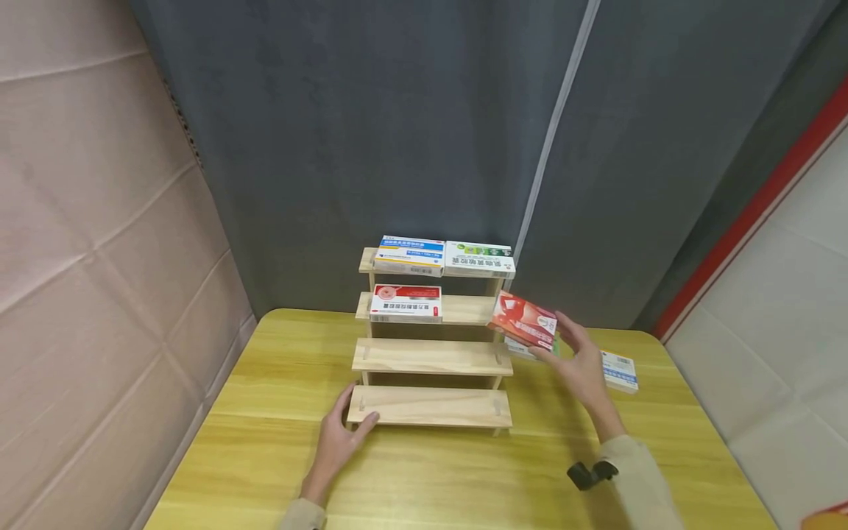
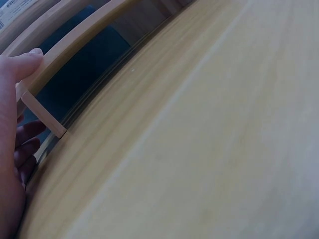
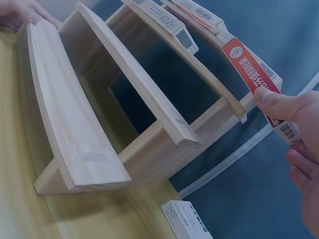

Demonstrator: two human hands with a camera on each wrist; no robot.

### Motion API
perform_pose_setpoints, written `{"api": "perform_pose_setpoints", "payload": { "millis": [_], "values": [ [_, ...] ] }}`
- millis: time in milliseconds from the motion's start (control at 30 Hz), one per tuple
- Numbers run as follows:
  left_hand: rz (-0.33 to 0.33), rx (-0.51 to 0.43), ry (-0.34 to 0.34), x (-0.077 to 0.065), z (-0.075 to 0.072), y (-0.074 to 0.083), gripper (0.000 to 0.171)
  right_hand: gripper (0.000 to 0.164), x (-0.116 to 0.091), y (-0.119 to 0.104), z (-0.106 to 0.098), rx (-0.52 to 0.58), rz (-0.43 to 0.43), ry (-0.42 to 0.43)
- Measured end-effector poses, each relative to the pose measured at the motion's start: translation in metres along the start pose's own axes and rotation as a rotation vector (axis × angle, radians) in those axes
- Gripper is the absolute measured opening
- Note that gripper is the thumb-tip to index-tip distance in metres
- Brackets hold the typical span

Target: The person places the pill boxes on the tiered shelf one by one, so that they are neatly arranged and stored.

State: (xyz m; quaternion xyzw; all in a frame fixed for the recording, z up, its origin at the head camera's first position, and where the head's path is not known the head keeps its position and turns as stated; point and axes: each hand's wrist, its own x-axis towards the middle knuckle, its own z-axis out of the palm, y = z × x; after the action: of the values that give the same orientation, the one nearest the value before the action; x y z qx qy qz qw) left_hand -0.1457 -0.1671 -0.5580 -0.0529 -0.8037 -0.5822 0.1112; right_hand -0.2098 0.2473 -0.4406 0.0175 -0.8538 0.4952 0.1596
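Note:
In the head view a stepped wooden rack (image 1: 430, 406) stands on the table. My left hand (image 1: 338, 434) grips the left end of its lowest step, thumb on top; the left wrist view shows the thumb (image 2: 30, 62) on the board and the other fingers below. My right hand (image 1: 579, 364) pinches a red medicine box (image 1: 523, 320) just right of the second step from the top. A red-and-white box (image 1: 405, 303) lies on that step's left half. On the top step a blue-and-white box (image 1: 409, 255) and a green-and-white box (image 1: 480, 258) lie side by side.
On the table right of the rack lies a blue-and-white box (image 1: 619, 371). Another white box (image 1: 520, 349) is partly hidden under the held one. A grey curtain (image 1: 397, 132) hangs behind the table, with a pale cloth wall (image 1: 99, 258) at left.

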Motion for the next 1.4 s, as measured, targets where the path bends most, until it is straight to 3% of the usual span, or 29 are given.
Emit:
{"api": "perform_pose_setpoints", "payload": {
  "millis": [267,867,1400],
  "values": [
    [-0.017,-0.008,0.003,0.000,0.001,0.001,0.079,0.085,0.007,-0.001,0.010,0.024,0.020,-0.006],
    [0.015,-0.046,-0.002,0.002,0.000,-0.004,0.078,0.085,0.025,-0.013,0.031,0.073,0.000,-0.029],
    [0.000,-0.026,-0.003,0.002,-0.001,-0.004,0.079,0.085,0.039,-0.020,0.036,-0.036,-0.045,-0.125]
  ]
}}
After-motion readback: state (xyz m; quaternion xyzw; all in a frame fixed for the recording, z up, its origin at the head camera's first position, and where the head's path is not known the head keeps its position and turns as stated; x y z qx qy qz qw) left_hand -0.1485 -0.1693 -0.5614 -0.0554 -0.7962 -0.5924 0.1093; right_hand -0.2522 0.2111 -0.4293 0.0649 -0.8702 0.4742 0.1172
